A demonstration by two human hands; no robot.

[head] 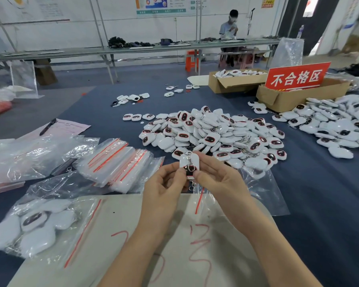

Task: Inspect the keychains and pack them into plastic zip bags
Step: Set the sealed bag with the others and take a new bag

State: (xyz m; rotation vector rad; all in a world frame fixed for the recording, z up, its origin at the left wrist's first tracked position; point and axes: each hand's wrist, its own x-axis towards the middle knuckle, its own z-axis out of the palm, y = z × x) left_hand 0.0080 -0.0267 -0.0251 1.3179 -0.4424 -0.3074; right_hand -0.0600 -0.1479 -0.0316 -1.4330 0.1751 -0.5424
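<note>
A white keychain [188, 165] is pinched between the left hand [166, 183] and right hand [214, 177], held above the bags [116, 162]

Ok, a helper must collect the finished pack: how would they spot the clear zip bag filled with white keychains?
Start at the pale cardboard sheet with red scribbles in the foreground. The clear plastic zip bag lies across its left edge, near the stack of empty zip bags. It alone bulges with white keychains.
</note>
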